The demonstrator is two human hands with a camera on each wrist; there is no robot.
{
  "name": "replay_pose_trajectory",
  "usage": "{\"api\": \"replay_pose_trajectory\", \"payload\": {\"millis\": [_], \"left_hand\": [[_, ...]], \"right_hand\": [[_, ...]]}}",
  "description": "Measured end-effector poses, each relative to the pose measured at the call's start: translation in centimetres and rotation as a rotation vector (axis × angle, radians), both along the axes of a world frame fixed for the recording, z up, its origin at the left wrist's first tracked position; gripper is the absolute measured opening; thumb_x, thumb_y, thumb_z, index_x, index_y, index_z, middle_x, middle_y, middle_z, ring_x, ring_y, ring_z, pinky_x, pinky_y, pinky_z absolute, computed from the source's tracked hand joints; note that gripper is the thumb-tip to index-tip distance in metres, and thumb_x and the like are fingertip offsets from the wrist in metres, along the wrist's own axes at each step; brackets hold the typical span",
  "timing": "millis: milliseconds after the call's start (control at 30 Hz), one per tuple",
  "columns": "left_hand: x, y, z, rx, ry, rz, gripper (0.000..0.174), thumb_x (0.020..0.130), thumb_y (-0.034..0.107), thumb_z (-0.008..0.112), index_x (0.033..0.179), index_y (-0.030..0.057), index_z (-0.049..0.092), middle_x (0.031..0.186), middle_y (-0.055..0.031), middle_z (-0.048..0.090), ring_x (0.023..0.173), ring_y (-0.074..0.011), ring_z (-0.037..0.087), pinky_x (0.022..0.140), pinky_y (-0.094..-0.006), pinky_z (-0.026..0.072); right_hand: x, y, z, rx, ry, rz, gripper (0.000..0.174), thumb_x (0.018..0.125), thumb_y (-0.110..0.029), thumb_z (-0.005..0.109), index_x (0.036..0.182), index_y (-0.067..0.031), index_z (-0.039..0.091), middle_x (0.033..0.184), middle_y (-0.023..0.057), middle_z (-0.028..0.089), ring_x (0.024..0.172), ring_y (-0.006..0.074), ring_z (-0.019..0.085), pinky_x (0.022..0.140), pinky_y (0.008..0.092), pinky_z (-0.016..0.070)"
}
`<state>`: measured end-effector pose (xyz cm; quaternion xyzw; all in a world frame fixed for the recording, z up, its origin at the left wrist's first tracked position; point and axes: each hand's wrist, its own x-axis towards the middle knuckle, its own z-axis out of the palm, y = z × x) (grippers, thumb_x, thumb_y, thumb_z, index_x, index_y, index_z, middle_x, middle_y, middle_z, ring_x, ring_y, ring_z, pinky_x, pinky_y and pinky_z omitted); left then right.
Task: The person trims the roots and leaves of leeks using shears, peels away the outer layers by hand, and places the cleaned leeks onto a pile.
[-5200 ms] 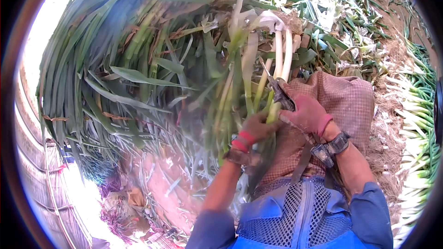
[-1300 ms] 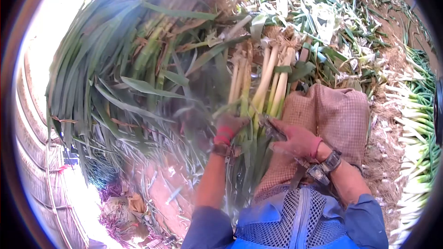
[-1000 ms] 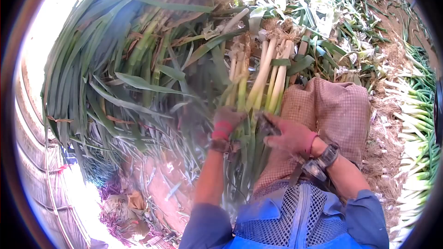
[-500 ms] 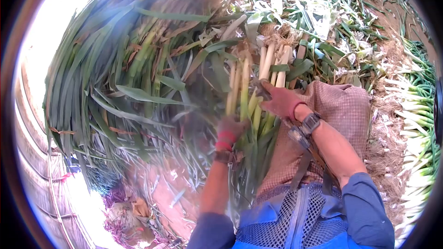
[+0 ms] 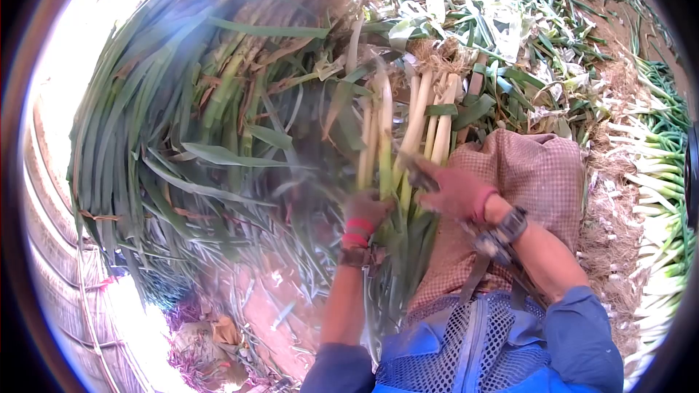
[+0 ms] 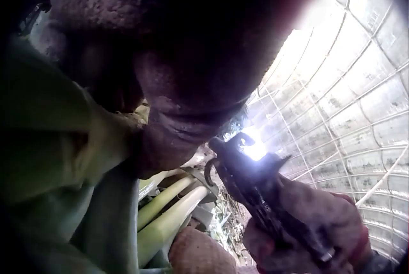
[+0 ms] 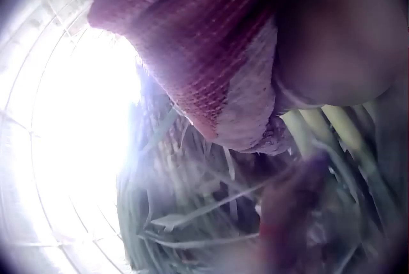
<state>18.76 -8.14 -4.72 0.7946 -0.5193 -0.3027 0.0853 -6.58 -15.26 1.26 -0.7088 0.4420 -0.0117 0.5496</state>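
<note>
Right hand (image 5: 455, 191), grasping a hooked knife (image 6: 255, 184), has drawn back down the white stalks; left hand (image 5: 364, 211) clenches the bunch of green onions (image 5: 419, 113) mid-stem, beside the left edge of the checked lap cloth (image 5: 535, 175); trimming stroke probably finished.

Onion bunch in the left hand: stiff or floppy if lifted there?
Bunch: white stalks likely stiff, standing straight past the left hand. Green leaves probably flop; they trail limp behind it. No tie shows, so single stalks may slip out.
</note>
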Motion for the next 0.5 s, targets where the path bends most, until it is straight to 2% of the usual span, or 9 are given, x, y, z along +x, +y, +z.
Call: {"api": "replay_pose_trajectory", "payload": {"millis": [33, 100, 233, 300, 333, 400, 433, 500], "left_hand": [[0.0, 0.1, 0.0, 0.002, 0.002, -0.001, 0.045, 0.078, 0.046, 0.084, 0.099, 0.0061, 0.083, 0.088, -0.0149, 0.08, 0.081, -0.0268, 0.078, 0.079, -0.0396, 0.0593], [-0.4, 0.1, 0.7, 0.019, 0.006, -0.003, 0.041, 0.08, 0.044, 0.08, 0.099, 0.0073, 0.082, 0.09, -0.0184, 0.078, 0.085, -0.0355, 0.076, 0.08, -0.0458, 0.0583], [-0.5, 0.2, 0.8, 0.004, -0.017, -0.008, 0.041, 0.079, 0.043, 0.08, 0.098, 0.0075, 0.081, 0.09, -0.0181, 0.078, 0.085, -0.0356, 0.076, 0.08, -0.0458, 0.0586], [-0.4, 0.5, 0.6, -0.004, 0.036, 0.008, 0.036, 0.074, 0.032, 0.087, 0.098, 0.0054, 0.081, 0.086, -0.0128, 0.08, 0.08, -0.0243, 0.077, 0.078, -0.038, 0.0598], [-0.2, 0.7, 0.3, 0.007, 0.037, 0.016, 0.036, 0.074, 0.032, 0.087, 0.098, 0.0054, 0.081, 0.086, -0.0128, 0.08, 0.08, -0.0243, 0.077, 0.078, -0.038, 0.0598], [0.4, 0.8, -0.6, 0.015, 0.107, 0.037, 0.045, 0.072, 0.021, 0.089, 0.11, 0.0012, 0.077, 0.093, -0.0132, 0.08, 0.083, -0.0216, 0.077, 0.08, -0.0358, 0.0597], [0.5, 0.9, -1.0, 0.02, 0.109, 0.042, 0.045, 0.072, 0.021, 0.089, 0.11, 0.0012, 0.077, 0.093, -0.0132, 0.08, 0.083, -0.0216, 0.077, 0.08, -0.0358, 0.0597], [0.5, 0.9, -1.1, -0.087, 0.149, 0.103, 0.059, 0.07, 0.017, 0.09, 0.122, -0.0027, 0.07, 0.101, -0.0142, 0.079, 0.088, -0.0202, 0.076, 0.082, -0.034, 0.0594]], "right_hand": [[-0.6, 1.4, 0.3, 0.002, 0.002, -0.001, 0.085, 0.092, -0.041, 0.066, 0.165, -0.0116, 0.031, 0.114, 0.0302, 0.072, 0.105, 0.0444, 0.071, 0.096, 0.0466, 0.0535], [-1.6, 3.8, 0.5, -0.009, 0.006, 0.123, 0.087, 0.094, -0.044, 0.065, 0.165, -0.0091, 0.029, 0.112, 0.0282, 0.073, 0.105, 0.0443, 0.071, 0.095, 0.0486, 0.0547], [-2.4, 5.3, 0.3, 0.006, 0.03, 0.128, 0.089, 0.094, -0.046, 0.066, 0.166, -0.0097, 0.028, 0.115, 0.0286, 0.072, 0.109, 0.0439, 0.071, 0.097, 0.0478, 0.0537], [-2.6, 4.9, 0.6, 0.057, 0.044, 0.037, 0.09, 0.093, -0.045, 0.067, 0.166, -0.0085, 0.029, 0.121, 0.0298, 0.071, 0.114, 0.0442, 0.068, 0.102, 0.0482, 0.0514], [-3.0, 5.4, 0.6, 0.067, 0.046, 0.044, 0.09, 0.093, -0.045, 0.067, 0.166, -0.0085, 0.029, 0.121, 0.0298, 0.071, 0.114, 0.0442, 0.068, 0.102, 0.0482, 0.0514], [-3.9, 6.3, 0.7, -0.024, -0.144, 0.049, 0.089, 0.093, -0.043, 0.068, 0.165, -0.0071, 0.03, 0.126, 0.0311, 0.069, 0.117, 0.0459, 0.067, 0.105, 0.0482, 0.0502], [-4.2, 6.9, 1.2, -0.018, -0.142, 0.053, 0.089, 0.093, -0.043, 0.068, 0.165, -0.0071, 0.03, 0.126, 0.0311, 0.069, 0.117, 0.0459, 0.067, 0.105, 0.0482, 0.0502], [-4.6, 8.1, 2.4, 0.085, -0.214, 0.149, 0.088, 0.092, -0.041, 0.069, 0.164, -0.0041, 0.032, 0.132, 0.0321, 0.065, 0.124, 0.0453, 0.064, 0.109, 0.0472, 0.048]]}}
